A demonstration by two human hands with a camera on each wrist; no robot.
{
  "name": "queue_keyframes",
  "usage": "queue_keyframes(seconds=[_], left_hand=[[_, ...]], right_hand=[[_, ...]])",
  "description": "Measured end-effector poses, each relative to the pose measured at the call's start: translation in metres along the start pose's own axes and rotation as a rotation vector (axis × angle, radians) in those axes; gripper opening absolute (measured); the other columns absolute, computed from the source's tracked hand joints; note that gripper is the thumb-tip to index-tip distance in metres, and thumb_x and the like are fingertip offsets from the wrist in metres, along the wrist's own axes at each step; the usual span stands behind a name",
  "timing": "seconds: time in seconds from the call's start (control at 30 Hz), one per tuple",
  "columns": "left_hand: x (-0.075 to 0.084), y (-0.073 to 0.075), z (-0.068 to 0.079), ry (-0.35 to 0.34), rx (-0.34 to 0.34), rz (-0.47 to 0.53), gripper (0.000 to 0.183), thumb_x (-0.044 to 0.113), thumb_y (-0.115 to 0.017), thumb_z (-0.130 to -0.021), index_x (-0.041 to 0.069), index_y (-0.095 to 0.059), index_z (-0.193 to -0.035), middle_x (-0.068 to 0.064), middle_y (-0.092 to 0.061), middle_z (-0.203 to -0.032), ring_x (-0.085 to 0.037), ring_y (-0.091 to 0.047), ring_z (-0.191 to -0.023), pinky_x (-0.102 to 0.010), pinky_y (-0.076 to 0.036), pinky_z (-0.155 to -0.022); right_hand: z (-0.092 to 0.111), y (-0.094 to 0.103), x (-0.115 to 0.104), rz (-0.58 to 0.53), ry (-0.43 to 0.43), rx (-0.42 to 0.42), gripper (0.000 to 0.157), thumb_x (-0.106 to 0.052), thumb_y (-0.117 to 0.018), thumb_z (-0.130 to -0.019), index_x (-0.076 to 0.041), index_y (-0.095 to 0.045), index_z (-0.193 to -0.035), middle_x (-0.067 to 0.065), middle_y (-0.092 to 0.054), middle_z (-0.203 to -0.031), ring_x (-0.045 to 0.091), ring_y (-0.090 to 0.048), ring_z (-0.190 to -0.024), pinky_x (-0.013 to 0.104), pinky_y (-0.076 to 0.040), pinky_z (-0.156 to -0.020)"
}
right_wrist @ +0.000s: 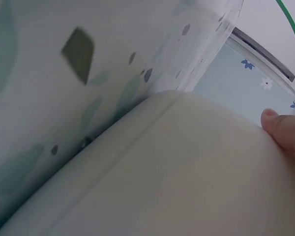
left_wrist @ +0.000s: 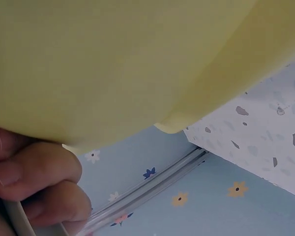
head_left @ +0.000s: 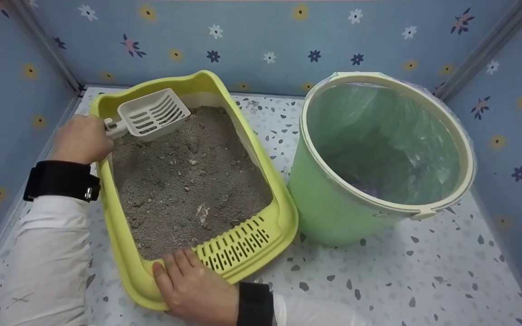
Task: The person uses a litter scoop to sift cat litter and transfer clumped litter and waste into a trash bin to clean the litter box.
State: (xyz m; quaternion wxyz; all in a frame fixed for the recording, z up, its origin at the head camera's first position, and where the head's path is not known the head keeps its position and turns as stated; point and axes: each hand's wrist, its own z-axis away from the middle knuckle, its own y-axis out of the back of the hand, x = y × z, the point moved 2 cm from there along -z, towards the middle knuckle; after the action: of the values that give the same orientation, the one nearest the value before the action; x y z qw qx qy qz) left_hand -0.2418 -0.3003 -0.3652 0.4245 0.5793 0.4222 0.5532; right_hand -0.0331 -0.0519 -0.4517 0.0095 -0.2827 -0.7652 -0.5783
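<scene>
My left hand (head_left: 81, 139) grips the handle of a pale, slotted litter scoop (head_left: 154, 115). The scoop's head is over the far left part of a yellow litter box (head_left: 283, 217), and the hand is beside the box's left rim. In the left wrist view, curled fingers (left_wrist: 44, 169) wrap the handle below the box's yellow wall (left_wrist: 113, 73). Grey-brown litter (head_left: 188, 181) with a few paler clumps fills the box. At its near left corner, my right hand (head_left: 197, 290) holds the rim, fingers bent over the edge beside the perforated step (head_left: 238, 244).
A light green bin (head_left: 333, 213) lined with a clear bag (head_left: 392, 136) stands right of the box, close to its side. Both sit on a white speckled surface (head_left: 333, 280). Blue flower-patterned panels (head_left: 261, 40) rise at the back, left and right.
</scene>
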Motion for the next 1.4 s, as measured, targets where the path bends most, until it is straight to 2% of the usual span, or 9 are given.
queue_keyframes(seconds=[0.1,0.27,0.47,0.53,0.87,1.07,1.2,1.4], left_hand=[[-0.005,0.001,0.006,0.026,0.001,0.022,0.009,0.002,-0.05,-0.072,0.002,-0.049,-0.063,-0.017,-0.048,-0.064,-0.033,-0.046,-0.059,-0.042,-0.038,-0.048],[-0.013,0.002,0.017,0.074,-0.004,0.05,0.008,0.004,-0.051,-0.073,0.0,-0.05,-0.066,-0.018,-0.049,-0.066,-0.033,-0.046,-0.059,-0.04,-0.038,-0.046],[-0.023,0.002,0.031,0.128,0.037,0.069,0.016,0.01,-0.055,-0.077,-0.003,-0.052,-0.068,-0.02,-0.049,-0.066,-0.034,-0.046,-0.056,-0.04,-0.035,-0.044],[-0.025,0.002,0.036,0.153,0.046,0.074,0.019,0.012,-0.056,-0.079,-0.003,-0.053,-0.068,-0.02,-0.05,-0.065,-0.033,-0.046,-0.055,-0.039,-0.034,-0.044],[-0.028,0.0,0.055,0.211,0.062,0.053,0.016,0.008,-0.051,-0.077,0.002,-0.048,-0.062,-0.016,-0.047,-0.06,-0.032,-0.045,-0.053,-0.038,-0.034,-0.042],[-0.024,-0.001,0.069,0.242,0.088,0.051,0.018,0.006,-0.046,-0.075,0.005,-0.044,-0.058,-0.012,-0.044,-0.054,-0.03,-0.044,-0.05,-0.038,-0.033,-0.041],[-0.017,-0.001,0.078,0.28,0.062,0.044,0.016,0.006,-0.044,-0.076,0.003,-0.046,-0.061,-0.014,-0.046,-0.056,-0.03,-0.044,-0.05,-0.038,-0.034,-0.041],[-0.007,-0.005,0.087,0.329,0.032,0.024,0.019,0.01,-0.045,-0.08,0.002,-0.048,-0.063,-0.019,-0.048,-0.062,-0.035,-0.048,-0.056,-0.041,-0.036,-0.045]], right_hand=[[0.002,0.0,0.005,-0.014,0.029,0.017,0.058,-0.047,-0.032,-0.095,0.0,-0.051,-0.124,0.015,-0.063,-0.114,0.027,-0.062,-0.104,0.041,-0.045,-0.097],[0.006,-0.001,0.011,-0.063,0.08,-0.008,0.06,-0.048,-0.026,-0.098,0.0,-0.05,-0.126,0.016,-0.062,-0.117,0.028,-0.061,-0.108,0.041,-0.044,-0.098],[0.01,-0.003,0.02,-0.064,0.144,0.023,0.039,-0.024,-0.03,-0.099,-0.002,-0.052,-0.125,0.014,-0.063,-0.119,0.027,-0.061,-0.11,0.04,-0.044,-0.099],[0.012,-0.004,0.023,-0.076,0.16,0.032,0.037,-0.019,-0.031,-0.099,-0.003,-0.052,-0.125,0.014,-0.063,-0.12,0.027,-0.061,-0.111,0.04,-0.043,-0.099],[0.024,-0.009,0.045,-0.145,0.244,0.055,0.036,-0.02,-0.037,-0.098,-0.003,-0.05,-0.126,0.013,-0.062,-0.122,0.026,-0.06,-0.113,0.039,-0.042,-0.101],[0.034,-0.014,0.062,-0.24,0.278,0.044,0.039,-0.027,-0.044,-0.094,-0.004,-0.051,-0.126,0.013,-0.06,-0.125,0.026,-0.058,-0.116,0.038,-0.039,-0.104],[0.04,-0.017,0.076,-0.256,0.324,0.082,0.038,-0.027,-0.045,-0.094,-0.004,-0.053,-0.124,0.013,-0.061,-0.124,0.026,-0.058,-0.116,0.036,-0.037,-0.105],[0.054,-0.02,0.097,-0.298,0.376,0.125,0.047,-0.034,-0.051,-0.089,-0.003,-0.053,-0.125,0.015,-0.059,-0.126,0.028,-0.056,-0.118,0.037,-0.034,-0.108]])
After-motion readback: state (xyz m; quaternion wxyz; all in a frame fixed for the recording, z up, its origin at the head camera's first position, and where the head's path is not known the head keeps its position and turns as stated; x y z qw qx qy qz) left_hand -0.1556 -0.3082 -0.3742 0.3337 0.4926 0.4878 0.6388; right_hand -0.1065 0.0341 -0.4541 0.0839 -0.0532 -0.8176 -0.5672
